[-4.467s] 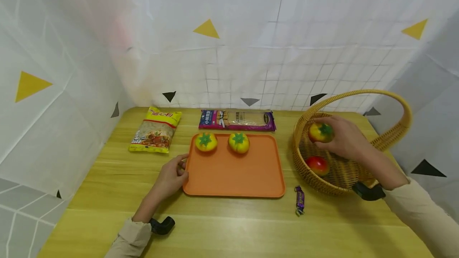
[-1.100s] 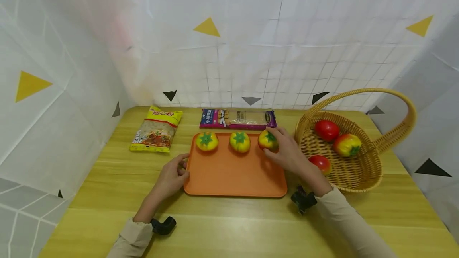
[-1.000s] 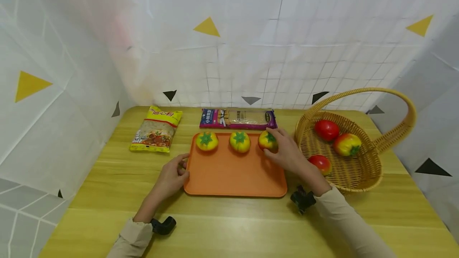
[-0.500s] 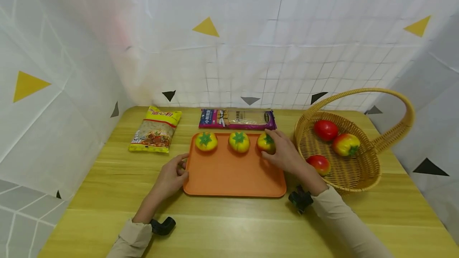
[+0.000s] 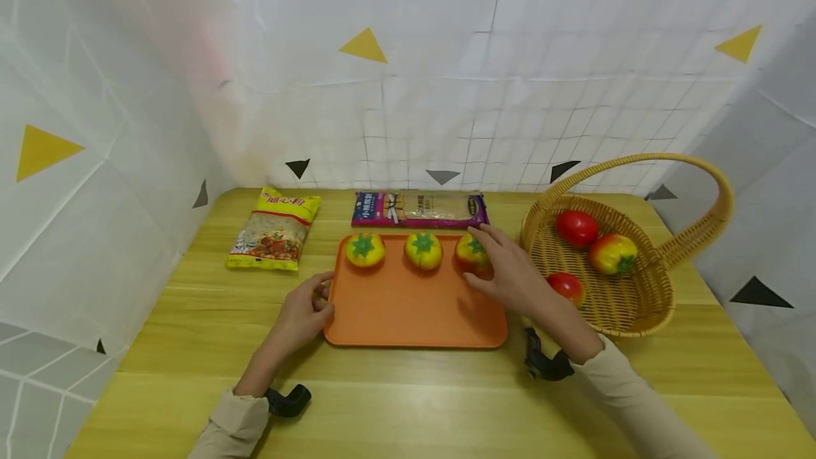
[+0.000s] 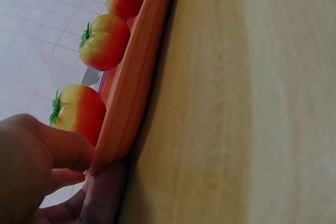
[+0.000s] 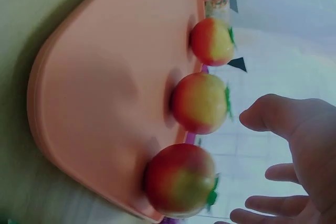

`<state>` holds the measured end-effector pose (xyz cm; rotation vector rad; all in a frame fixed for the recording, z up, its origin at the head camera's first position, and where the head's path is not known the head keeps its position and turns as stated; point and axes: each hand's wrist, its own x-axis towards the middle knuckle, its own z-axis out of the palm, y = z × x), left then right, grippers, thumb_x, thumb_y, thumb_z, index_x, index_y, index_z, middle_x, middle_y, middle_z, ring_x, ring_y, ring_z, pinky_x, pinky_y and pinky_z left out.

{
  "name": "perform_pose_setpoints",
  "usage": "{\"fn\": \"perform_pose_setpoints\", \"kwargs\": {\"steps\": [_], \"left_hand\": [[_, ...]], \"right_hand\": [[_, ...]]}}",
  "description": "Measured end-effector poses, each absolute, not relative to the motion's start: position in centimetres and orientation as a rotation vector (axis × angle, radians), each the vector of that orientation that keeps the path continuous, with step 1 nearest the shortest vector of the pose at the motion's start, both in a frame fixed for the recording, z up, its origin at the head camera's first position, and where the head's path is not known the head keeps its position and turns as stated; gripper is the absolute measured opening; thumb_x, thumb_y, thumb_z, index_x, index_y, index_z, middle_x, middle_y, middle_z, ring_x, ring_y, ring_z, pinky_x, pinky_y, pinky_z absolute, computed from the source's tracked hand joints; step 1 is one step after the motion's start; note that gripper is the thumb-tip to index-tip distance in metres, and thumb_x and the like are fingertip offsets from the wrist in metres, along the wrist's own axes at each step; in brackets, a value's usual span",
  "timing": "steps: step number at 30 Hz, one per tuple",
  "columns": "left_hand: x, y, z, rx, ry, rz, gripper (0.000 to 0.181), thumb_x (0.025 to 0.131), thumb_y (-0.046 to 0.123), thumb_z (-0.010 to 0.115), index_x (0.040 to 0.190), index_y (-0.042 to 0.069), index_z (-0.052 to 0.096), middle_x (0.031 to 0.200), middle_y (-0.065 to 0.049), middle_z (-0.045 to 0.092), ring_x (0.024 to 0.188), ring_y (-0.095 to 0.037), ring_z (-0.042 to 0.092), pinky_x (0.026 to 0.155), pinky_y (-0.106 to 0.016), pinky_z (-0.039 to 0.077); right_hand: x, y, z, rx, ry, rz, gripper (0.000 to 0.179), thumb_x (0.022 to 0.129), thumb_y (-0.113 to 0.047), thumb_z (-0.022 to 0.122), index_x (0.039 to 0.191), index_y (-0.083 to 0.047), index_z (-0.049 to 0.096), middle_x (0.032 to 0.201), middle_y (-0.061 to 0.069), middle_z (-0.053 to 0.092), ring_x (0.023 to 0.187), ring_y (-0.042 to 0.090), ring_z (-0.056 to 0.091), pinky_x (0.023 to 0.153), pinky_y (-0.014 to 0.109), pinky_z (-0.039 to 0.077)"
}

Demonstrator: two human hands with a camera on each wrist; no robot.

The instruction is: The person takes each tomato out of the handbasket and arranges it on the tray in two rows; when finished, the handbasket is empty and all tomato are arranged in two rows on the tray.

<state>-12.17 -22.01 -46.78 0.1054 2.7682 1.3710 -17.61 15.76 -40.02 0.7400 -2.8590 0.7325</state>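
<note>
Fruit (image 7: 178, 179), round, glossy, red-and-yellow, green-topped, just beside the loosely spread right hand (image 5: 515, 272) (nothing held, a gap visible). Pinched at the edge by the left hand (image 5: 302, 310), presumably for steadiness: orange, rectangular, plastic-looking tray (image 5: 408, 310), bearing that fruit. Nearer the left hand, probably spaced for an even row: two matching fruits (image 5: 423, 251).

A: Tray (image 5: 414, 310)?
B: Orange, rect., rounded corners, low rim. Lies flat, long sides running L to R.
A: And on it?
B: 3 fruits in a row along far edge, gaps btwn. L fruit (image 5: 367, 258): yellow top, red lower down, green star cap up.
A: Others?
B: Mid fruit (image 5: 423, 259) approx. same, cap up too. R fruit (image 5: 467, 258)'s redder w/ yellow-green patch, nr far R corner; partly hidden in head view.
</note>
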Motion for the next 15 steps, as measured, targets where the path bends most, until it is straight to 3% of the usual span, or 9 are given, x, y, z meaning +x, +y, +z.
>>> {"fn": "perform_pose_setpoints", "kwargs": {"steps": [15], "left_hand": [[-12.2,-22.1,-46.8,0.116,2.751,1.385,0.058,0.088,0.0,0.065,0.144,0.003,0.05,0.102,-0.011,0.06,0.079,-0.017,0.062,0.066,-0.031,0.052]], "right_hand": [[-14.2,17.3,-37.5,0.864,-2.719,0.653,0.078,0.081,-0.023,0.082,0.148,-0.005,0.046,0.147,0.018,0.046,0.13,0.04,0.047,0.1,0.058,0.042]]}}
